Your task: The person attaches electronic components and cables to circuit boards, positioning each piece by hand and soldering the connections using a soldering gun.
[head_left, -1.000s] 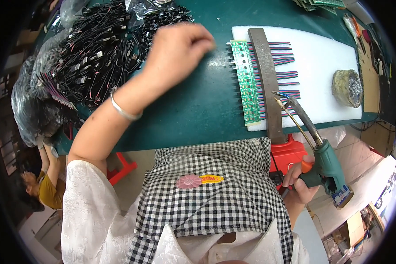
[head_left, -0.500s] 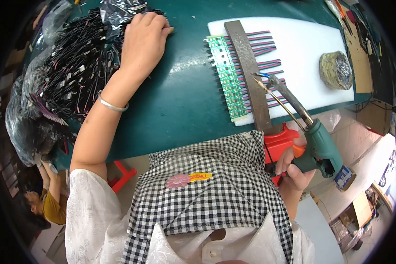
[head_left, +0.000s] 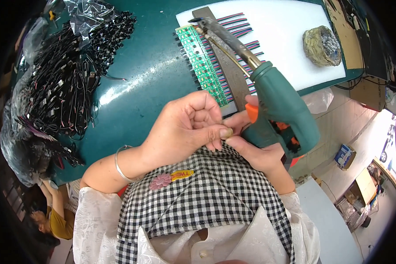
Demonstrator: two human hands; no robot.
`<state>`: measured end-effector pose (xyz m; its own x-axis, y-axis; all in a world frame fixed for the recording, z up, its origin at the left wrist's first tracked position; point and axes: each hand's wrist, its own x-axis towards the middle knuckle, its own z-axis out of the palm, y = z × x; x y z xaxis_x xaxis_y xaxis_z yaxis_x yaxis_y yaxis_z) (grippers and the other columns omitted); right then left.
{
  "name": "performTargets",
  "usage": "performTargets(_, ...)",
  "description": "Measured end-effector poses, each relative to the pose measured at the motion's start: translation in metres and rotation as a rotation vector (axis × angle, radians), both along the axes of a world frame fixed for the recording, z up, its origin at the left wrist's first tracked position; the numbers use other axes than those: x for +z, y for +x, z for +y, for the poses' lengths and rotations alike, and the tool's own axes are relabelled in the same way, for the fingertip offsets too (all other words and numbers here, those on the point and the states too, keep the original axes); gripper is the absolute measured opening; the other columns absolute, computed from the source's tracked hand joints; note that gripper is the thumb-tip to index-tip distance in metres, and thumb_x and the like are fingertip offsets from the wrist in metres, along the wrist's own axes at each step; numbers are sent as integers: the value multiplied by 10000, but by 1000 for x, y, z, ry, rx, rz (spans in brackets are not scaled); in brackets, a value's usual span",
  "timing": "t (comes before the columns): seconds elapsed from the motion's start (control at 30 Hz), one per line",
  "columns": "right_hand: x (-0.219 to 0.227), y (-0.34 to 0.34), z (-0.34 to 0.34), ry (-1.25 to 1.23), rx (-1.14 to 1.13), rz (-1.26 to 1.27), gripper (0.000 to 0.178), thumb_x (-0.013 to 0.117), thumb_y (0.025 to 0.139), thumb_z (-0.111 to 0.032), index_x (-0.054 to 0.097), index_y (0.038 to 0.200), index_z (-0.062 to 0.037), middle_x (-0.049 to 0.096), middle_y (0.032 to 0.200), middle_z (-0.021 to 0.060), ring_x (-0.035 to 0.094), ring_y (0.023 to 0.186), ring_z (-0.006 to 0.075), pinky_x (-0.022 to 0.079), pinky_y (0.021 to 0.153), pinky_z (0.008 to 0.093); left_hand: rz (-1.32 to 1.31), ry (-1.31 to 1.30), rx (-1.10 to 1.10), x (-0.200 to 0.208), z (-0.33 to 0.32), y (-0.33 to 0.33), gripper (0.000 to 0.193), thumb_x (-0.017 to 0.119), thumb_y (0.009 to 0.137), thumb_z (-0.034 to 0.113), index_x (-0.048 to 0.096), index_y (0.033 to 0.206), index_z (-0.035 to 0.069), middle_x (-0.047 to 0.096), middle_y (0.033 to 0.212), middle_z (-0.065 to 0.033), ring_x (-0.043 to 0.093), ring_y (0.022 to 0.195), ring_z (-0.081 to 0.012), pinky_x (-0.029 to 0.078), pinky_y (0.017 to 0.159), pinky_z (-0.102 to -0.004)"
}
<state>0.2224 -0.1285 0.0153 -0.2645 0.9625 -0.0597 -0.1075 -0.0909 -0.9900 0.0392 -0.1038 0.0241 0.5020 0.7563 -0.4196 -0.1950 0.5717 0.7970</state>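
My left hand [head_left: 185, 127] is closed in a pinch over my lap, its thumb meeting the fingertips of my right hand [head_left: 257, 154]. Whatever small piece lies between the fingertips is too hidden to name. Hooked in my right hand is a green soldering gun [head_left: 290, 105] with an orange trigger; its metal tip points up and left, above the circuit boards. Just beyond my hands lies a strip of green circuit boards [head_left: 202, 66], with dark pins along its left edge. A dark grey bar [head_left: 226, 53] rests across the red, blue and black wires [head_left: 237, 28] at its right.
A white foam sheet [head_left: 281, 39] lies under the wires, with a roll of wrapped material [head_left: 322, 46] on it. Black cables [head_left: 61, 83] pile up at left, beside small black connectors [head_left: 110, 44] and clear plastic bags [head_left: 90, 17]. Another person [head_left: 57, 215] sits at lower left.
My left hand has come back from the pile of small connectors to meet my right hand. The right hand has risen with the soldering gun, its tip moving up and left.
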Motion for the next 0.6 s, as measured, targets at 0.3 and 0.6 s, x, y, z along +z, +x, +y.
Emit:
performTargets(0.3, -1, 5, -3, 179, 49, -301, 627, 692, 710, 54, 347, 1232, 10, 623, 786, 95, 591, 708, 129, 480, 671, 241, -172, -93, 81, -8, -4, 3, 151, 590, 824, -19, 473, 918, -8, 620, 757, -113, 632, 637, -168, 531, 572, -249)
performTargets(0.6, -6, 12, -7, 330, 162, -435, 647, 694, 750, -39, 332, 1285, -15, 596, 779, 60, 585, 730, 139, 465, 711, 255, -10, -162, -187, 5, 0, -8, 101, 598, 834, 26, 618, 881, -62, 652, 784, -121, 639, 652, -146, 530, 584, -234)
